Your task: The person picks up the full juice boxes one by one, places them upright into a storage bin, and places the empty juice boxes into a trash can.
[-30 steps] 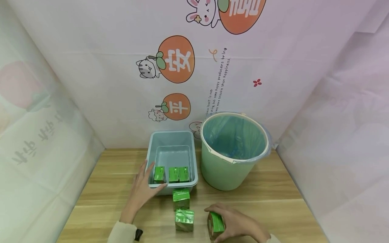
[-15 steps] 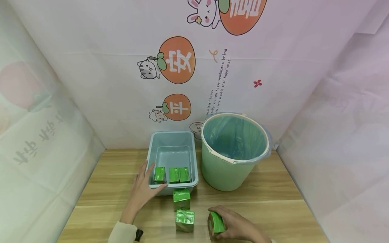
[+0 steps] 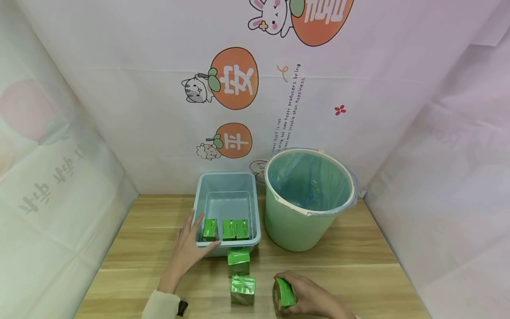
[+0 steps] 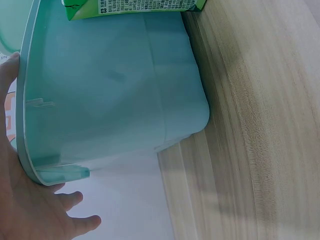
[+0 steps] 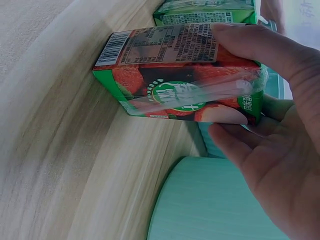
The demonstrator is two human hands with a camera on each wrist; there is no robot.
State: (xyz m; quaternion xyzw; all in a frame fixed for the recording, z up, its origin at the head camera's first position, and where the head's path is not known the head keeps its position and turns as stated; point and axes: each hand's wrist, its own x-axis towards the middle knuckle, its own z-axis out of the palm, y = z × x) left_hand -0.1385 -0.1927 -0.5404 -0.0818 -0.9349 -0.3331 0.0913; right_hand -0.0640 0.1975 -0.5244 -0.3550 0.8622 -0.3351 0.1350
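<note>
My right hand (image 3: 308,296) pinches a juice carton (image 3: 284,293) between thumb and fingers, to the right of the other cartons on the table. In the right wrist view the carton (image 5: 175,82) shows a red fruit print, a barcode and clear wrap. My left hand (image 3: 191,248) lies spread over the front left corner of a blue plastic bin (image 3: 226,176), thumb and fingers at its rim. Three green-topped cartons (image 3: 229,230) stand inside along the bin's front. Just before the bin is another juice carton (image 3: 238,263), with one more carton (image 3: 242,290) nearer me.
A pale green bucket (image 3: 295,228) lined with a plastic bag stands right of the bin. Wood-grain table (image 3: 358,274) lies under everything. White printed sheeting (image 3: 159,110) rises behind and on both sides.
The fingers of my right hand have drawn in closer around the carton. My left hand stays at the bin's corner. The head view has shifted slightly.
</note>
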